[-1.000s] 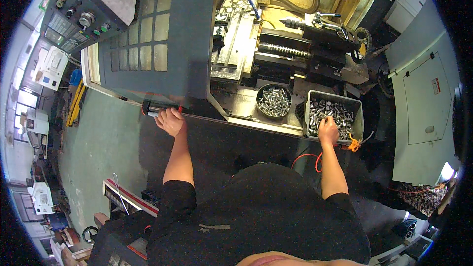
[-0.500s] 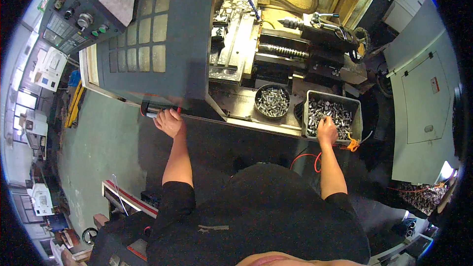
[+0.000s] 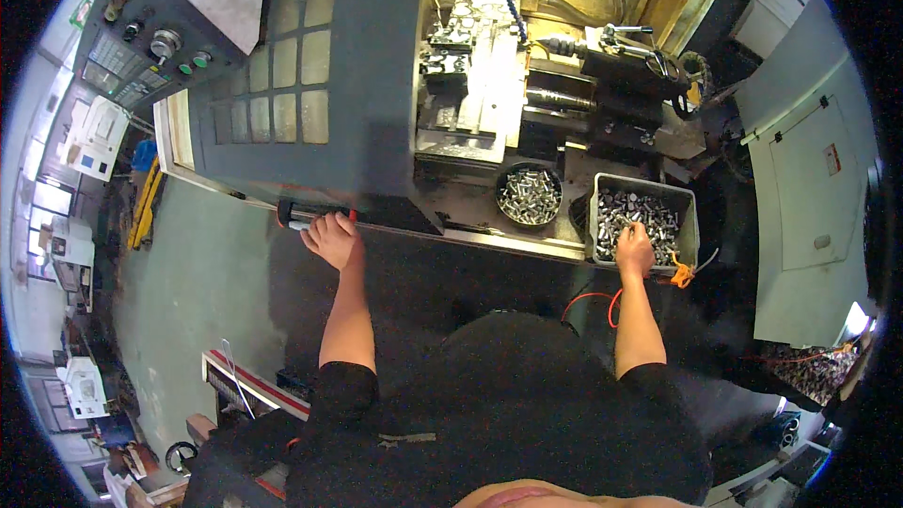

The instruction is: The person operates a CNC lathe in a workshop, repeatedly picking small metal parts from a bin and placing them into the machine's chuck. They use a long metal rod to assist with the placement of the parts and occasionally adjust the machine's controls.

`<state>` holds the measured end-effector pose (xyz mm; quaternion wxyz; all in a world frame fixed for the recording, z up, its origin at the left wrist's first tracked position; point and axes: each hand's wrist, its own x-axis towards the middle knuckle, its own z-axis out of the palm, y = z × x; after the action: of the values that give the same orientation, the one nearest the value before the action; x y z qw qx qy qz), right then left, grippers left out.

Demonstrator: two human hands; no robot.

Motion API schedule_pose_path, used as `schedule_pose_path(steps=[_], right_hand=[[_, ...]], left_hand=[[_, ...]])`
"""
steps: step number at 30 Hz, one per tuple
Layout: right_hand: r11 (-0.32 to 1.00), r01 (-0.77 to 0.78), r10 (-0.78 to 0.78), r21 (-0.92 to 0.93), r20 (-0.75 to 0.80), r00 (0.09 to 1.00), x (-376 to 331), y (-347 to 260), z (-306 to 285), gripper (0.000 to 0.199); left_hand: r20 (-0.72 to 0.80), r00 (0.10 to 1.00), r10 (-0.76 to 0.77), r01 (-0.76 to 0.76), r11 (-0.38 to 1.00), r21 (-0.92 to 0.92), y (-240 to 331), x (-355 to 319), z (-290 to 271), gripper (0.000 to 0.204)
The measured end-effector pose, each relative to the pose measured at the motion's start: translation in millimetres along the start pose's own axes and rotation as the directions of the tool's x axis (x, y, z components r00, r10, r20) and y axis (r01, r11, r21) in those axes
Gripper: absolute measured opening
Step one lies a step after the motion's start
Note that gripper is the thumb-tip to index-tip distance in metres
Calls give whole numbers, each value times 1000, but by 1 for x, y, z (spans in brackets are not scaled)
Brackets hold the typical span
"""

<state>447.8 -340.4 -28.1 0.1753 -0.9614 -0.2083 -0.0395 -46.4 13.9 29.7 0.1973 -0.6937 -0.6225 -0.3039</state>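
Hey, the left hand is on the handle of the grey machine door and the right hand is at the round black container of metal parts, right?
Not quite: the container is wrong. The head view shows the right hand at the grey rectangular bin of metal parts. The left hand is on the handle of the grey machine door.

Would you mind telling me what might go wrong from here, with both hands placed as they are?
The bare right hand is at the metal parts in the grey bin; any sharp edges might nick it.

The left hand is at the handle of the lathe door; fingers might get pinched if it slides.

The round black pan, near the front ledge, might spill if knocked.
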Motion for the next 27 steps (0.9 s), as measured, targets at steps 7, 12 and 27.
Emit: schedule_pose_path(steps=[7, 12, 27], right_hand=[[998, -63, 63, -5, -17, 998, 1, -17, -11, 26], [890, -202, 297, 409, -184, 937, -5, -32, 6, 23], [402, -338, -204, 851, 443, 873, -66, -335, 10, 21]], left_hand=[[75, 992, 100, -98, 994, -40, -17, 13, 7, 30], [1, 987, 158, -158, 986, -51, -40, 30, 14, 31], [200, 974, 110, -96, 992, -79, -121, 78, 32, 34]])
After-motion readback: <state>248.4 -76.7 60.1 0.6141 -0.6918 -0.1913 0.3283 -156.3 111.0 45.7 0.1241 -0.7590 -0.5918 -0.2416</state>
